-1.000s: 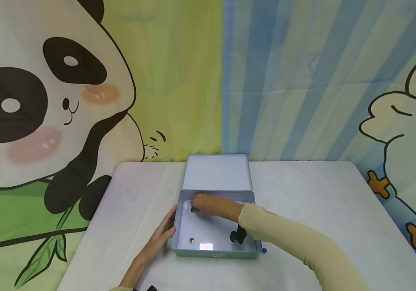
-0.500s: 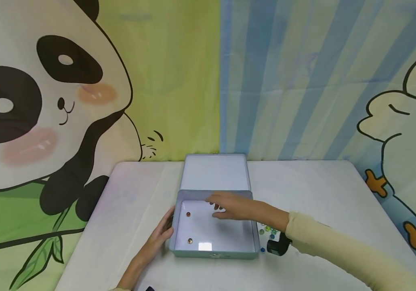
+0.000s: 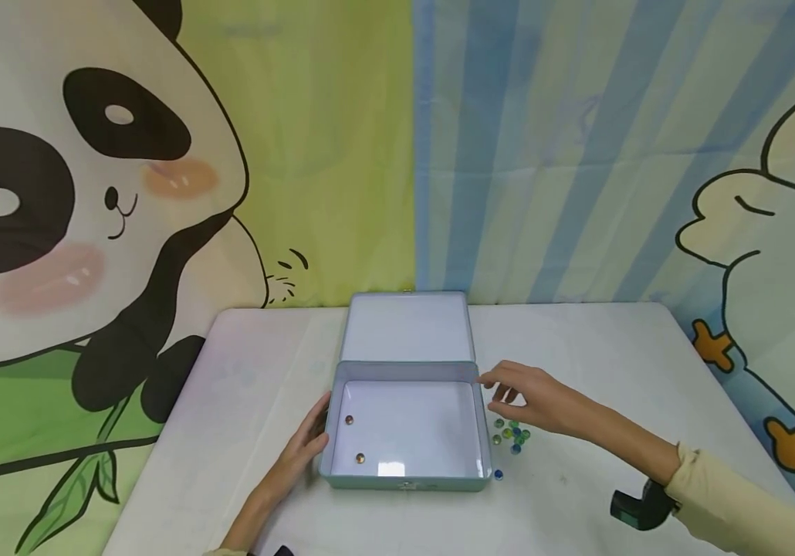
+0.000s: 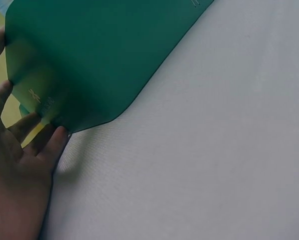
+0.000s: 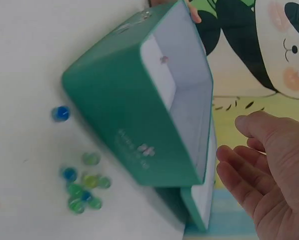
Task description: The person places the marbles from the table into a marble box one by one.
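Observation:
A green metal box point(image 3: 407, 484) with a white inside stands on the table, its lid point(image 3: 407, 328) folded back. Two brownish marbles lie inside near the left wall, one reddish marble point(image 3: 350, 420) behind an amber marble point(image 3: 360, 458). My left hand point(image 3: 292, 461) rests its fingers against the outer left side, which the left wrist view shows close up. Over the box's right edge hovers my right hand point(image 3: 535, 395), fingers loosely bent and nothing between them. Below it on the table sits a cluster of several green, yellow and blue marbles point(image 5: 77, 192).
One blue marble point(image 3: 498, 475) lies apart from the cluster, near the box's front right corner. The white table point(image 3: 592, 347) reaches back to a printed curtain point(image 3: 314, 154) with a panda and stripes. A black wrist camera point(image 3: 642, 507) sits on my right wrist.
My right hand has lifted out of the box and moved right, past its edge. The reddish marble has rolled slightly forward. My left hand has stayed at the box's side.

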`<control>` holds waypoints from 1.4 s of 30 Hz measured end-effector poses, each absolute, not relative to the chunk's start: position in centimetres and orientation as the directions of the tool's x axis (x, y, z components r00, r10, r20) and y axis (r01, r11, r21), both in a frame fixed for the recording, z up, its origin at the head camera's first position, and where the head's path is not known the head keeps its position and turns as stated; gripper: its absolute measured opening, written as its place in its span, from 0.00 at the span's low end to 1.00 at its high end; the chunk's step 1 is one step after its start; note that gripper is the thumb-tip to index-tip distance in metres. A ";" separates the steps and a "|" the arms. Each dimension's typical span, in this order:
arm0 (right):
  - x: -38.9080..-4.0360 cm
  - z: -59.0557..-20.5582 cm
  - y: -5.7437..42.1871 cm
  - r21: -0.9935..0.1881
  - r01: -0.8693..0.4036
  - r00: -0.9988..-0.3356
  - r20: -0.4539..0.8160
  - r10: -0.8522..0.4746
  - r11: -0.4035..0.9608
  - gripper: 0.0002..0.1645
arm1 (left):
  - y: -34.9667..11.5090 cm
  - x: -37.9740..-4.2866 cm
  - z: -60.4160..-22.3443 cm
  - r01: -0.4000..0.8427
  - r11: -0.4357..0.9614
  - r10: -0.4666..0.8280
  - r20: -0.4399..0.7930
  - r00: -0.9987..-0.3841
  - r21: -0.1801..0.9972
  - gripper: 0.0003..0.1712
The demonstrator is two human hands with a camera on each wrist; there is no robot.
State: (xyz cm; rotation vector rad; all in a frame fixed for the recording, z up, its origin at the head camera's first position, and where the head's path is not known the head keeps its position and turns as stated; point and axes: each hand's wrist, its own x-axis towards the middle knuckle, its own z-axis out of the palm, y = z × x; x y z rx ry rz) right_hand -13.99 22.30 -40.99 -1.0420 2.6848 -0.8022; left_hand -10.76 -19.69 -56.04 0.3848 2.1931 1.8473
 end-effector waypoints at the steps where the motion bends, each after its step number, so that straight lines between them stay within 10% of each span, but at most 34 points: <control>1: -13.7 -41.2 22.9 -0.532 -0.579 -0.751 0.053 -0.658 0.618 0.20 | -19.7 -10.7 -56.1 0.040 0.161 0.354 -0.020 -0.935 0.986 0.36; 42: -12.0 -51.0 29.6 -0.608 -0.492 -0.812 0.064 -0.580 0.623 0.09 | -20.0 -10.8 -56.3 0.049 0.188 0.365 -0.023 -0.931 0.981 0.35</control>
